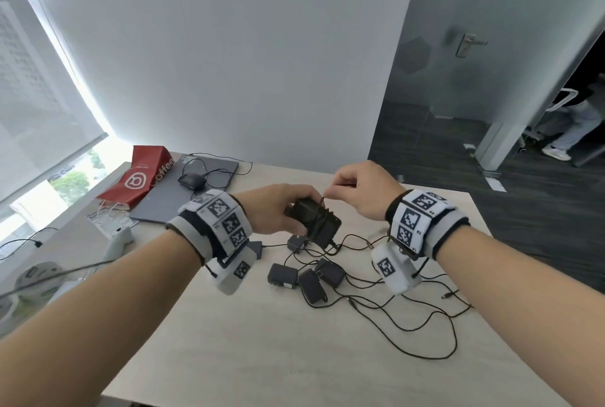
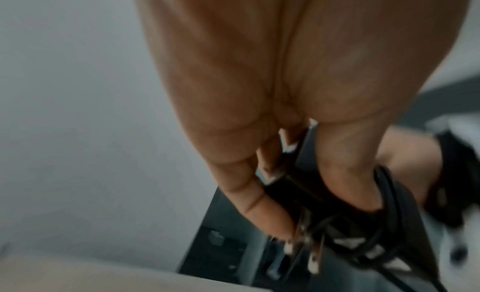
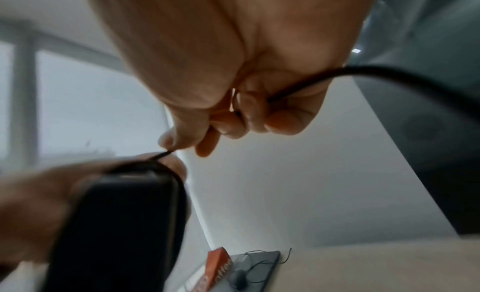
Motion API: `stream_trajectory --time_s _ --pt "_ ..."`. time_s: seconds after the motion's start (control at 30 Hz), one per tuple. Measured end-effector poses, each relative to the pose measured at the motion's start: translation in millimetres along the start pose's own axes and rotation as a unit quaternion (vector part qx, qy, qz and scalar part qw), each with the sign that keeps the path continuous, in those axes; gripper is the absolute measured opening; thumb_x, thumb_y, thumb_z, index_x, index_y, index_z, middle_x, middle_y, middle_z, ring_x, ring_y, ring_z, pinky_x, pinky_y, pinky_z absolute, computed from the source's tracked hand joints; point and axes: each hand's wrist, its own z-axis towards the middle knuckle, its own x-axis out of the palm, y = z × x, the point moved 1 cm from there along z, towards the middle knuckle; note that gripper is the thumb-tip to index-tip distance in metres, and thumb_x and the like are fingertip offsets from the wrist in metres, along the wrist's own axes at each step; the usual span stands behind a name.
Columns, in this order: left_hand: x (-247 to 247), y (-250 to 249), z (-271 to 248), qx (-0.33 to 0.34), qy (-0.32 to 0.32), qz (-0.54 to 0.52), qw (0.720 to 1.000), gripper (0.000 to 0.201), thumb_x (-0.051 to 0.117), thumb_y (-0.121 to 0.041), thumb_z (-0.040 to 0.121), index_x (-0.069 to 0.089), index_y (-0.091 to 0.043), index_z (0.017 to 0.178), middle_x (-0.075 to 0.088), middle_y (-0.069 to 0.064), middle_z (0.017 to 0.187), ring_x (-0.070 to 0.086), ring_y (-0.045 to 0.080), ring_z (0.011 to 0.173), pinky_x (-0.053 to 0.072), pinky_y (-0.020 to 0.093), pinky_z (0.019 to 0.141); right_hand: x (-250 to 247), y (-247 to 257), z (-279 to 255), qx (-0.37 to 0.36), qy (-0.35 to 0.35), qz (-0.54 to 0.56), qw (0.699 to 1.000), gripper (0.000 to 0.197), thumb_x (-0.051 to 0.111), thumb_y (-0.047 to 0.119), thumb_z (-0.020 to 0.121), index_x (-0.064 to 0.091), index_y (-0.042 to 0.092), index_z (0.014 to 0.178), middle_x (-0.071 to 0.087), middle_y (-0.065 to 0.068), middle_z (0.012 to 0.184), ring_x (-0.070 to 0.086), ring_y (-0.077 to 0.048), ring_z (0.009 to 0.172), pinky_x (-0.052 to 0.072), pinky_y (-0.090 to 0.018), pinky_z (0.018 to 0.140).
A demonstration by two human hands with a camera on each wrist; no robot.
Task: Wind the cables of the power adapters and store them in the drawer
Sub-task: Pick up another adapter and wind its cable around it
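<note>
My left hand (image 1: 281, 210) grips a black power adapter (image 1: 316, 221) above the table, with several turns of its thin black cable wound round the body. In the left wrist view the adapter (image 2: 306, 196) sits between thumb and fingers, its metal prongs (image 2: 303, 249) pointing away. My right hand (image 1: 357, 190) pinches the cable (image 1: 322, 202) just above the adapter; the right wrist view shows that cable (image 3: 298, 87) running through the curled fingers down to the adapter (image 3: 122, 224). Several more black adapters (image 1: 307, 279) lie below on the table among loose tangled cables (image 1: 409, 315).
The light wooden table (image 1: 262, 341) carries a grey closed laptop (image 1: 183, 197) with a black mouse (image 1: 191, 180) on it and a red coffee bag (image 1: 140, 177) at the back left. An open doorway is at the right. No drawer is in view.
</note>
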Motion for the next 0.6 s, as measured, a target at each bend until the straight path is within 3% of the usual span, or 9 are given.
stream_trajectory --time_s 0.07,0.2,0.3,0.37,0.47,0.53,0.6 --pt "1 -1 -4 0.027 0.012 -0.177 0.984 0.045 0.071 -0.006 0.077 0.051 -0.014 0.117 0.061 0.002 0.097 0.059 0.016 0.086 0.051 0.031 0.085 4 -10 1 0.018 -0.033 0.081 0.996 0.018 0.068 0.030 0.087 0.071 0.018 0.074 0.054 0.006 0.057 0.042 -0.006 0.052 0.038 -0.024 0.056" --pt "5 -4 -5 0.042 -0.060 -0.460 0.885 0.042 0.060 0.001 0.077 0.049 -0.006 0.117 0.059 0.013 0.100 0.065 0.022 0.086 0.057 0.035 0.083 24 -23 -4 0.097 -0.024 0.153 0.983 0.024 0.053 0.024 0.097 0.071 0.015 0.083 0.047 0.002 0.061 0.040 -0.012 0.053 0.040 -0.031 0.054" --pt "5 -4 -2 0.013 -0.131 -0.522 0.843 0.038 0.058 0.003 0.088 0.045 0.005 0.123 0.059 0.016 0.100 0.068 0.023 0.082 0.059 0.032 0.078 40 -24 -13 0.116 0.026 0.161 0.980 0.025 0.048 0.025 0.099 0.070 0.021 0.088 0.044 0.003 0.061 0.040 -0.012 0.049 0.044 -0.029 0.048" --pt "4 -1 1 -0.020 -0.197 -0.526 0.827 0.028 0.055 0.003 0.090 0.046 0.005 0.116 0.061 0.019 0.097 0.069 0.025 0.077 0.060 0.034 0.077 46 -22 -21 0.114 0.066 0.153 0.979 0.026 0.044 0.024 0.100 0.068 0.022 0.093 0.043 0.001 0.062 0.039 -0.011 0.048 0.044 -0.027 0.046" --pt "2 12 3 -0.078 -0.297 -0.459 0.834 0.031 0.066 0.000 0.085 0.046 0.000 0.109 0.063 0.023 0.097 0.069 0.026 0.071 0.060 0.039 0.073 46 -13 -32 0.089 0.113 0.096 0.985 0.024 0.044 0.023 0.100 0.067 0.019 0.098 0.046 0.006 0.061 0.042 -0.011 0.052 0.040 -0.024 0.050" --pt "1 27 4 -0.122 -0.339 -0.351 0.864 0.036 0.074 -0.006 0.079 0.046 -0.007 0.100 0.064 0.020 0.102 0.071 0.027 0.075 0.060 0.044 0.072 40 -6 -35 0.060 0.122 0.027 0.990 0.022 0.047 0.025 0.099 0.068 0.017 0.100 0.047 0.011 0.061 0.042 -0.005 0.054 0.033 -0.018 0.054" --pt "0 34 3 -0.140 -0.339 -0.239 0.899 0.039 0.078 -0.014 0.076 0.045 -0.018 0.097 0.065 0.012 0.101 0.071 0.026 0.076 0.060 0.043 0.071 32 3 -35 0.027 0.123 -0.037 0.991 0.022 0.050 0.030 0.097 0.068 0.017 0.098 0.050 0.011 0.064 0.046 -0.005 0.060 0.033 -0.020 0.056"
